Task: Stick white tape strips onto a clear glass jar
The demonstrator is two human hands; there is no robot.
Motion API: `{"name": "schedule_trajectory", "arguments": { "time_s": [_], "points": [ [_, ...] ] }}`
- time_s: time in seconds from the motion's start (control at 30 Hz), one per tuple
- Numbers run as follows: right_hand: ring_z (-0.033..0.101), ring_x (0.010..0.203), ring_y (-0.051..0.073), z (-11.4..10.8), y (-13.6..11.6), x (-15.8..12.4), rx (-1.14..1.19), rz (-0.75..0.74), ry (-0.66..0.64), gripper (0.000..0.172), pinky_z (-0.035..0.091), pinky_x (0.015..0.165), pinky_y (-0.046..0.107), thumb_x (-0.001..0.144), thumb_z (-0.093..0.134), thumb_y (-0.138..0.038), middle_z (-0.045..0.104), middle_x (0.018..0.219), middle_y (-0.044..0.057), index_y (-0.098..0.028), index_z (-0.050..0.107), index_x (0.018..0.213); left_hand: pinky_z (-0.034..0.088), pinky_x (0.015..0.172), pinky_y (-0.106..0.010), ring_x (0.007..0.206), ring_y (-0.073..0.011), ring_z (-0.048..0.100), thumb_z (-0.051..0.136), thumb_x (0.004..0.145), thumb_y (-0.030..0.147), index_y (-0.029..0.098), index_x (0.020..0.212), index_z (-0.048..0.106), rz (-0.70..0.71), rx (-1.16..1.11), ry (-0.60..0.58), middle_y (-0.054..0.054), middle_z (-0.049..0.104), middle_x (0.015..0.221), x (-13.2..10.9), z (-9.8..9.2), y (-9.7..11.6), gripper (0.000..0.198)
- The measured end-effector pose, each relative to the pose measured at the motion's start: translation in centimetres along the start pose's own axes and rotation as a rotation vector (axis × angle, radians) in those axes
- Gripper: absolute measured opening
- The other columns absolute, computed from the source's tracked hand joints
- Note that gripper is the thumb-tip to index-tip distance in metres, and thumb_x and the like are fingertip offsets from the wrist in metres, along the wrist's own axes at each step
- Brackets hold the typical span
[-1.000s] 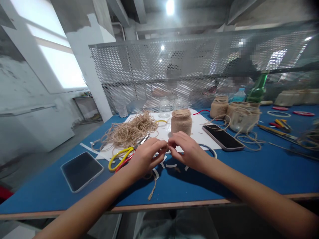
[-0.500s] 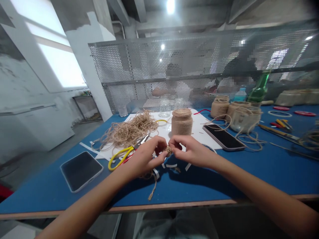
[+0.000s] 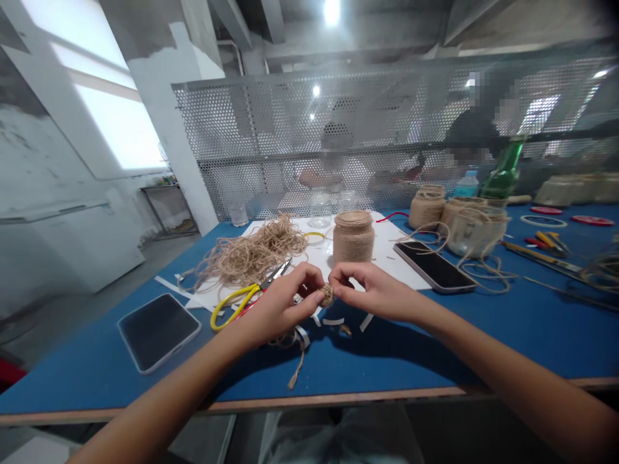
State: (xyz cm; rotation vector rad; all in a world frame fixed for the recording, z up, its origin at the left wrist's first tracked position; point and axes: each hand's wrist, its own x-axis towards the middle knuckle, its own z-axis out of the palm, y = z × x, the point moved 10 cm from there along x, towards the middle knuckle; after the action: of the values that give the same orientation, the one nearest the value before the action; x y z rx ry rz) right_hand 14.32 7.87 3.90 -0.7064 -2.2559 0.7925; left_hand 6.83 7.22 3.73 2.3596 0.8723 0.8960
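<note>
Between the fingertips of both hands is a small coiled piece of twine [image 3: 327, 295], held just above the table. My left hand [image 3: 294, 298] pinches its left side with thumb and fingers. From the other side, my right hand [image 3: 365, 291] grips it the same way. Right behind the hands stands a twine-wrapped jar [image 3: 353, 238]. Scissors with yellow handles [image 3: 235, 303] lie under and beside my left hand. A loose heap of twine [image 3: 261, 250] is spread on white paper [image 3: 387, 258] behind the scissors.
A tablet-like dark device [image 3: 158, 332] lies at left, a phone [image 3: 434, 266] at right. Wrapped jars [image 3: 426, 207], a green bottle [image 3: 503, 171] and pliers [image 3: 551, 241] sit farther right. Paper strips [image 3: 333, 321] are scattered near the hands. Behind a perforated metal screen [image 3: 271, 142] are other people.
The coiled twine shows a little more between my fingertips, turned slightly. Both hands stay almost in place. Behind the screen, a person at right has shifted.
</note>
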Motion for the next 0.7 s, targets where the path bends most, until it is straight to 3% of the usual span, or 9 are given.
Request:
{"name": "schedule_trajectory", "arguments": {
  "time_s": [0.23,0.43,0.7],
  "points": [
    [0.044,0.066,0.009,-0.8,-2.0,-0.6,-0.199,-0.112,0.105,0.006,0.037,0.062,0.023,0.076,0.05,-0.013,0.048,0.073,-0.001,-0.016,0.051,0.082,0.042,0.062,-0.021,0.072,-0.0089,0.051,0.042,0.086,0.023,0.019,0.092,0.043,-0.062,-0.131,0.013,0.001,0.051,0.082,-0.2,0.2,-0.8,0.007],
    [0.043,0.067,0.01,-0.8,-2.2,-0.7,-0.379,-0.186,0.19,0.003,0.034,0.064,0.023,0.076,0.053,-0.016,0.048,0.071,-0.001,-0.015,0.051,0.079,0.044,0.063,-0.022,0.074,-0.0105,0.051,0.046,0.084,0.028,0.018,0.091,0.043,-0.066,-0.023,0.043,0.0,0.05,0.083,0.0,0.3,-0.8,0.013],
    [0.044,0.065,0.01,-0.7,-1.0,-0.4,-0.318,-0.047,0.219,0.004,0.033,0.06,0.022,0.073,0.051,-0.012,0.049,0.067,-0.002,-0.016,0.052,0.073,0.044,0.065,-0.023,0.071,-0.0107,0.051,0.05,0.078,0.021,0.019,0.091,0.042,-0.011,0.167,0.069,0.0,0.051,0.082,0.0,0.4,-0.6,0.015]
  ]
}}
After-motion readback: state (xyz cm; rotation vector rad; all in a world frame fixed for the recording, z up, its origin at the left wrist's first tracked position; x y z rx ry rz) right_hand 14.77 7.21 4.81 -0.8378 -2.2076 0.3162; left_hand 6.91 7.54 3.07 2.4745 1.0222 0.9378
